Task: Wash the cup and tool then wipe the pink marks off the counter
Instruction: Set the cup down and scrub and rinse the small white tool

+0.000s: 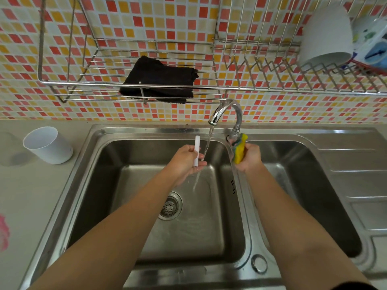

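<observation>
Nearest, at the left edge of the counter (pixel 25 195), a pink mark (pixel 3 233) lies unwiped. In the left basin of the steel sink (pixel 100 155), above the drain strainer (pixel 170 206), the left hand (pixel 185 159) holds the white stick-shaped tool (pixel 196 149) upright, thumb and fingers closed on its lower half. It is just beside the water stream (pixel 207 147) — the water seems to strike the fingers more than the tool. The right hand (pixel 251 158) squeezes a yellow-and-blue sponge (pixel 239 150) over the divider between the basins.

The step looks like rinsing the tool. Doing it well likely means tipping the stick into the stream, turning it so every face is flushed, and shifting the grip so the covered lower end gets washed too — perhaps with a pass of the sponge.

Farther back, the white cup (pixel 49 145) stands upright on the counter left of the sink, apparently unwashed. Beyond the faucet (pixel 229 110), a black cloth (pixel 160 80) lies on the wire wall rack (pixel 88 83), handy for the marks.
</observation>
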### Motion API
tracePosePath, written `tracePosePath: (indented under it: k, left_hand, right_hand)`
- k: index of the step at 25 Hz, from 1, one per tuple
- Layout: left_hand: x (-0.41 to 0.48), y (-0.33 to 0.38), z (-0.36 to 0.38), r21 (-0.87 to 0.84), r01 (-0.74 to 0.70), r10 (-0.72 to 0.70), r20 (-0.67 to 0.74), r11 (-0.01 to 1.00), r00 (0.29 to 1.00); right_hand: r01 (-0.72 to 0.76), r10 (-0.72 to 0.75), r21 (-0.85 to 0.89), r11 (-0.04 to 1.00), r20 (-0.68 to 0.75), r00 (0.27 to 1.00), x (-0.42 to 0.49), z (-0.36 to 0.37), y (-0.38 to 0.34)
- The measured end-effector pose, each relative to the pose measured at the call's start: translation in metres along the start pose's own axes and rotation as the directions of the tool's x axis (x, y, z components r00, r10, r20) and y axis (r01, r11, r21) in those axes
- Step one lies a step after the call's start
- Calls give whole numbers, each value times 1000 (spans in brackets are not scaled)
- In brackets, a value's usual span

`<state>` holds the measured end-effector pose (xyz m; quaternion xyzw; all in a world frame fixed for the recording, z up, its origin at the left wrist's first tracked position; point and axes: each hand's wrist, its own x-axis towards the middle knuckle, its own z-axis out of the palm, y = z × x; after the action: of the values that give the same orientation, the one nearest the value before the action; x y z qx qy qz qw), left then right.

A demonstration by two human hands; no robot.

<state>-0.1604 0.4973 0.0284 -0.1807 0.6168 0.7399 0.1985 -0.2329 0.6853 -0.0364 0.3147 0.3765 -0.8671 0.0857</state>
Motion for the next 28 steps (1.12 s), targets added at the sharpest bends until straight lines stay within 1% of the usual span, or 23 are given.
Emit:
tracePosePath:
  k: [2, 3, 6, 10, 12, 13, 14, 15, 16, 17, 18, 19, 21, 22, 23, 25, 28]
  left_hand:
    - [-2, 1, -4, -7, 3, -3, -6, 1000, 1000]
    - [-3, 2, -6, -15, 6, -6, -10, 1000, 1000]
    - [-5, 2, -13, -51, 10, -13, -50, 999, 999]
    - [-11, -7, -22, -67, 11, -20, -137, 998, 990]
    - [-13, -16, -30, -37, 13, -19, -156, 999, 988]
    - [-14, -21, -36, 2, 9, -9, -161, 1000, 987]
    - [-15, -27, -42, 46, 5, 2, -165, 999, 986]
    - [-16, -32, -48, 83, 2, 12, -167, 997, 986]
    - [-18, -36, -54, 115, 2, 18, -169, 993, 985]
    - [-20, -39, -60, 147, -4, 29, -169, 989, 985]
    - [-23, -41, -65, 188, -14, 46, -167, 982, 985]
    - [-26, -42, -71, 235, -27, 67, -167, 972, 984]
    - [-31, -45, -83, 322, -43, 105, -175, 946, 979]
    - [-32, -47, -89, 362, -48, 119, -176, 931, 977]
    - [-33, -48, -95, 405, -53, 135, -176, 913, 975]
    - [-37, -48, -106, 476, -50, 155, -183, 878, 971]
    - [-50, -38, -119, 566, -80, 209, -167, 820, 964]
  right_hand:
    - [4, -12, 139, 990, 55, 998, -3, 0, -5]
    - [2, -17, 167, 986, 87, 996, -7, 1, -7]
    - [8, -19, 153, 988, 76, 997, -15, 2, -4]
    - [19, -21, 64, 998, 29, 999, -42, -7, 24]
    - [-26, 23, -79, 997, -31, 999, -57, -11, 52]
    - [-43, 32, -201, 979, -57, 998, -64, -12, 69]
    - [-42, 18, -380, 924, -67, 998, -69, -12, 84]
    - [-23, -16, -583, 812, -62, 998, -75, -12, 95]
    - [10, -53, -760, 650, -32, 998, -80, -10, 104]
    - [56, -89, -881, 471, 16, 996, -85, -7, 110]
    - [97, -130, -948, 303, 60, 990, -90, -3, 113]
    - [123, -176, -980, 156, 94, 980, -93, 1, 115]
    - [146, -226, -986, -74, 159, 961, -102, 11, 119]
    - [147, -239, -979, -143, 178, 954, -106, 17, 121]
    - [131, -258, -974, -185, 177, 950, -109, 23, 124]
    - [100, -291, -974, -203, 158, 944, -117, 36, 128]
    - [71, -355, -977, -202, 140, 924, -135, 55, 131]
